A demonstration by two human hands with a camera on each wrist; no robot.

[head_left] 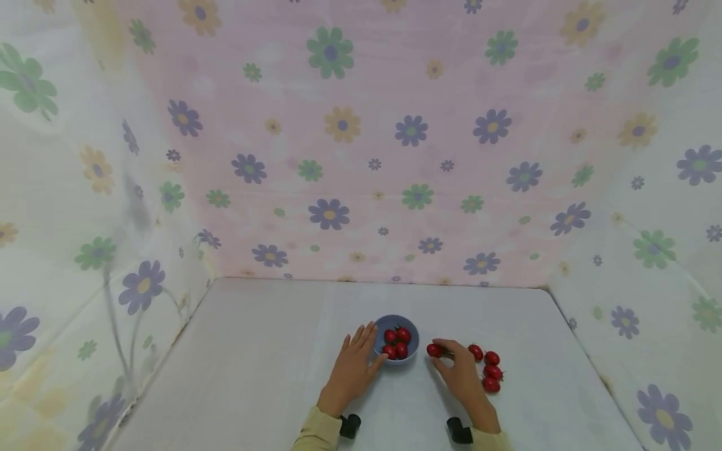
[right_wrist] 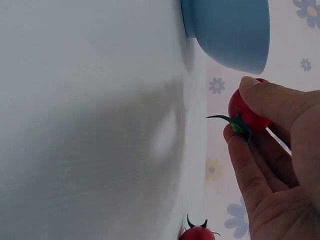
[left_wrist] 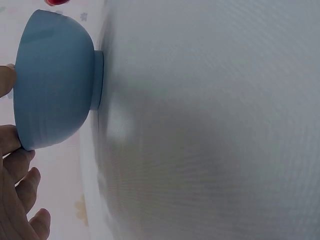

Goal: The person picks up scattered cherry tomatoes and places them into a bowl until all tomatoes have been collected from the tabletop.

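A blue bowl (head_left: 414, 352) stands on the table and holds several red cherry tomatoes (head_left: 403, 335). My left hand (head_left: 352, 366) rests against the bowl's left side, fingers extended along it and thumb at the near rim. In the left wrist view, the thumb and a finger touch the rim of the bowl (left_wrist: 55, 80), while the other fingers spread below it. Just right of the bowl, my right hand (head_left: 459, 373) pinches one cherry tomato (head_left: 434, 350) between thumb and fingers. Its green stem (right_wrist: 237, 125) points toward the table in the right wrist view.
More cherry tomatoes (head_left: 492, 371) lie in a loose cluster on the white table (head_left: 271, 363), right of my right hand. Flower-patterned cloth (head_left: 372, 188) hangs along the table's back and both sides. Black wrist straps (head_left: 459, 431) show at the cuffs.
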